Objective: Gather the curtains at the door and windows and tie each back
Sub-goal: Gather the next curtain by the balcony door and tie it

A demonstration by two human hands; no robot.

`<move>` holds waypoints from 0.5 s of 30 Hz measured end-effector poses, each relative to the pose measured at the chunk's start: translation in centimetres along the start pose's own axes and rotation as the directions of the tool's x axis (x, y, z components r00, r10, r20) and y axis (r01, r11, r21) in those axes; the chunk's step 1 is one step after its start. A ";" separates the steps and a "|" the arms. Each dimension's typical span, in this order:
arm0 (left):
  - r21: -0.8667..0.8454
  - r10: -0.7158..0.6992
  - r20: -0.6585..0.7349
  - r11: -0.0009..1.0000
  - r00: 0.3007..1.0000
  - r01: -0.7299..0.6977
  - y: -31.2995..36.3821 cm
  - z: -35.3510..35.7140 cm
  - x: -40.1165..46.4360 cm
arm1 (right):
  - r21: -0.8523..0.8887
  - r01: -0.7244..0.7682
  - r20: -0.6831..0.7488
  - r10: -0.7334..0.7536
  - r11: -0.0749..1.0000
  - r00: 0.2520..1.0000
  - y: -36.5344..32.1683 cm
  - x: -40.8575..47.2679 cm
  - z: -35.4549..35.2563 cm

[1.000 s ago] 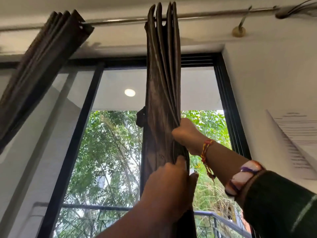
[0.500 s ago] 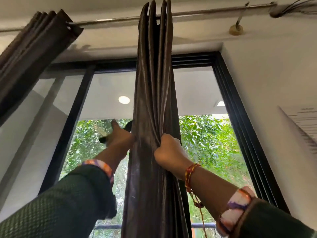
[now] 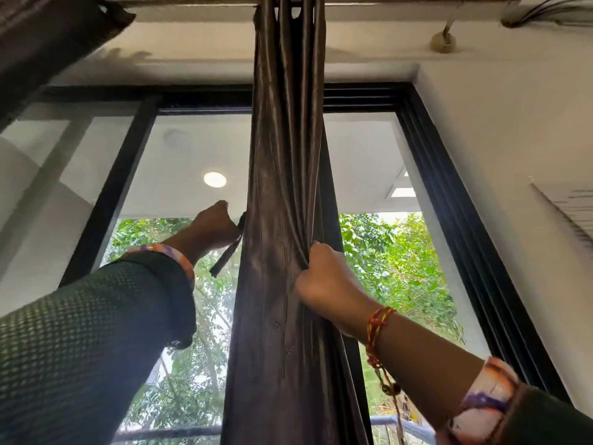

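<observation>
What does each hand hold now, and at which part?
The right hand grips the gathered curtain at its right edge, mid-height. The left hand holds a dark tie strap near its upper end.

place: indoor room, home or office not determinable | evidence: tall black-framed glass door (image 3: 449,200), brown curtain (image 3: 285,187) hung on metal rod (image 3: 401,0), printed sheet (image 3: 571,216) fixed to white wall, trees seen outside
</observation>
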State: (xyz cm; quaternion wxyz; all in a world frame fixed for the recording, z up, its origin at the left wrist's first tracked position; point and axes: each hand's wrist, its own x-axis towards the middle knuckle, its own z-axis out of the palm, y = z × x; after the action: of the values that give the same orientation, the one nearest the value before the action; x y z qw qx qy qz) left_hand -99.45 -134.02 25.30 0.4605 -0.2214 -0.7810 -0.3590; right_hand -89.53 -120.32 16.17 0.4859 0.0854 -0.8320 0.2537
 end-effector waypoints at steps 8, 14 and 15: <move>-0.322 -0.034 -0.183 0.946 0.983 -0.027 0.5 -2.1 0.1 | -0.163 -0.013 -0.059 0.003 0.987 0.998 -1.1 -0.1 0.6; -0.483 0.178 0.146 0.871 0.973 -0.087 4.8 -5.6 -3.2 | -0.355 0.005 -0.017 -0.012 0.935 1.000 -3.6 -0.3 1.9; -0.545 0.210 0.221 0.837 0.952 -0.058 5.2 -5.7 -3.7 | -0.397 0.019 0.000 -0.021 0.917 1.000 -4.1 -0.4 2.2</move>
State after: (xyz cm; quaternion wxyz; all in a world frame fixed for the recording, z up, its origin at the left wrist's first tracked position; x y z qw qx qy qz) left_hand -90.96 -135.10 25.78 0.2937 -0.4420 -0.6889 -0.4938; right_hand -89.41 -124.92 16.36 0.4975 -0.0071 -0.8642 0.0748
